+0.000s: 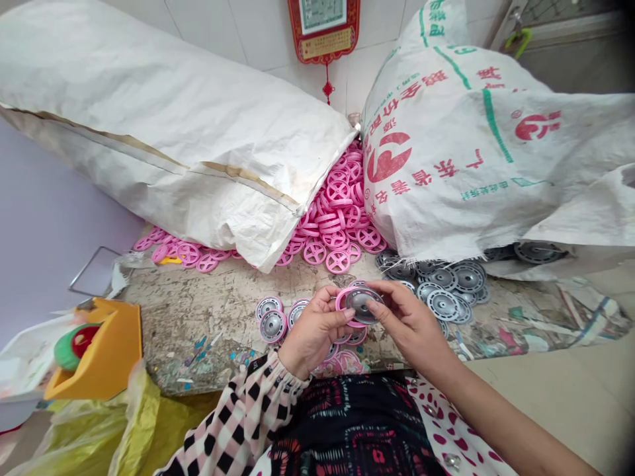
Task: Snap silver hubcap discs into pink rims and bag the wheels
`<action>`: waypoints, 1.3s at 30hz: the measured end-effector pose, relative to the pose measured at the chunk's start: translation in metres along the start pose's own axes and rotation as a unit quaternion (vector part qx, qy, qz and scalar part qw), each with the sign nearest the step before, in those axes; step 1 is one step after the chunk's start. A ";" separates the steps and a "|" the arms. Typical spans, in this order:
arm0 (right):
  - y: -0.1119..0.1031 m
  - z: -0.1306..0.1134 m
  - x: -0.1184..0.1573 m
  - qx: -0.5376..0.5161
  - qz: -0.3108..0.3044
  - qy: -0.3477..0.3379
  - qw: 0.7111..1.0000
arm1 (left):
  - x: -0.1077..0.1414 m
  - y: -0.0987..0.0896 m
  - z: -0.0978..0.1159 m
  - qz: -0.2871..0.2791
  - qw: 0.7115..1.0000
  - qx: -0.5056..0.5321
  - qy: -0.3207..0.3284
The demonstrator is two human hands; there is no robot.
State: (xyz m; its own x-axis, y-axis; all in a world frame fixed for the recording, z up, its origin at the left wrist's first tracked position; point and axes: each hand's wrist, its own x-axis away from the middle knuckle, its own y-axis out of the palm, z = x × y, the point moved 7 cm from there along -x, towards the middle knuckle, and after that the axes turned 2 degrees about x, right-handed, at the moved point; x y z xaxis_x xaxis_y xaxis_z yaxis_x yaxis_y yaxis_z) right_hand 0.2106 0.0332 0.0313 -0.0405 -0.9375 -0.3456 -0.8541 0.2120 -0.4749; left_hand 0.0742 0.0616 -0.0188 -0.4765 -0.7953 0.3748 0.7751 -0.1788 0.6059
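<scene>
My left hand [317,327] pinches a pink plastic ring [341,301], a spoked wheel part like those in the heap. My right hand [407,317] grips a grey disc [361,305] by its edge, and the disc overlaps the ring's face. Both are held above the worn bench, in front of my body. Just left of my left hand lie pink-rimmed wheels with grey discs [272,326] on them. More such wheels sit partly hidden under my hands. Right of my right hand is a pile of loose grey discs [443,304].
Pink spoked wheels [337,231] spill from a large white sack [213,125] at the back left. A printed sack [436,152] stands over the grey discs at right. An orange bin [106,350] and yellow plastic bag [149,423] are at left. Scraps litter the bench [198,304].
</scene>
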 end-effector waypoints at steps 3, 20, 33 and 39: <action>0.009 0.004 -0.001 -0.006 -0.029 -0.008 1.000 | 0.001 0.000 -0.005 -0.004 1.000 0.004 -0.003; 0.022 0.018 0.010 -0.102 -0.034 0.090 0.990 | 0.006 0.005 -0.015 0.040 0.994 -0.088 0.040; 0.019 0.068 0.028 0.165 -0.224 0.051 0.959 | -0.045 -0.032 0.066 0.090 0.702 -0.678 0.200; 0.024 0.053 0.027 0.290 -0.180 0.014 0.940 | -0.089 -0.019 0.049 0.038 0.532 -0.828 0.171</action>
State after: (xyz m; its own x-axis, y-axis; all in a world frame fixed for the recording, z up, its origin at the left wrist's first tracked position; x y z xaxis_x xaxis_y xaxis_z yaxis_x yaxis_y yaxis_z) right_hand 0.2167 0.0279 -0.0323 0.1758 -0.9825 -0.0609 -0.3886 -0.0124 -0.9213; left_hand 0.0814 0.1638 -0.0293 -0.5342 -0.8447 0.0336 0.2231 -0.1792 -0.9582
